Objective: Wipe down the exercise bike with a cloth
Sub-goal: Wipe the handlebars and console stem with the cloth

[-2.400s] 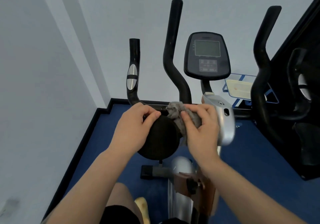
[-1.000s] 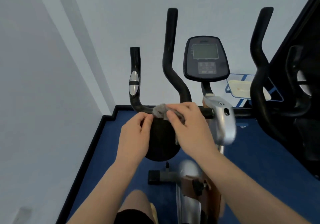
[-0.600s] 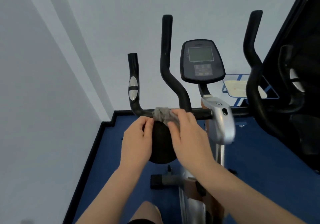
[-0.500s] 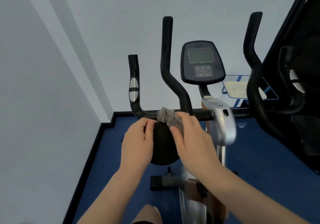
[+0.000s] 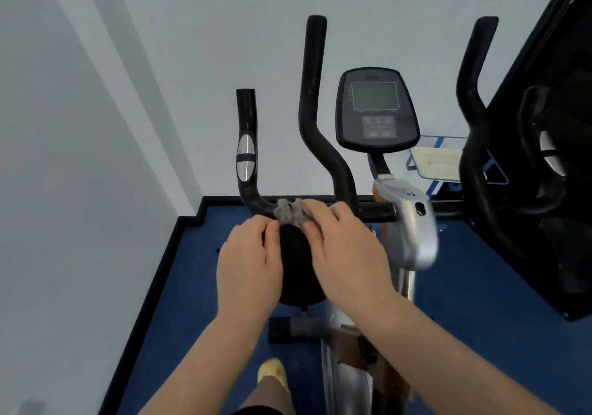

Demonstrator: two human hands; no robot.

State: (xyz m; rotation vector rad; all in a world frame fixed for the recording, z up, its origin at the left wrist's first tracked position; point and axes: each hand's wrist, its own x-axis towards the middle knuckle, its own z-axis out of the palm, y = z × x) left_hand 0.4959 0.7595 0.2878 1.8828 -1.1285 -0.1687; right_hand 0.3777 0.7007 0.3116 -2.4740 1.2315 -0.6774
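The exercise bike [image 5: 413, 228] stands in front of me, with black handlebars, a grey console [image 5: 376, 110] and a silver post. My right hand [image 5: 346, 248] holds a bunched grey cloth [image 5: 290, 212] pressed against the black horizontal handlebar [image 5: 374, 213], just right of the left bend. My left hand [image 5: 250, 264] grips the rim of the round black pad [image 5: 296, 267] below the bar, fingers curled over its top left edge. Both hands cover much of the pad.
White walls close in at the left and behind the bike. A dark mirror or panel [image 5: 551, 126] stands at the right. Blue carpet [image 5: 179, 286] covers the floor. My foot in a yellow slipper [image 5: 272, 373] is beside the bike's base.
The cloth and my right hand rose from the pad's side onto the handlebar and shifted a little left along it. My left hand stayed on the pad's rim.
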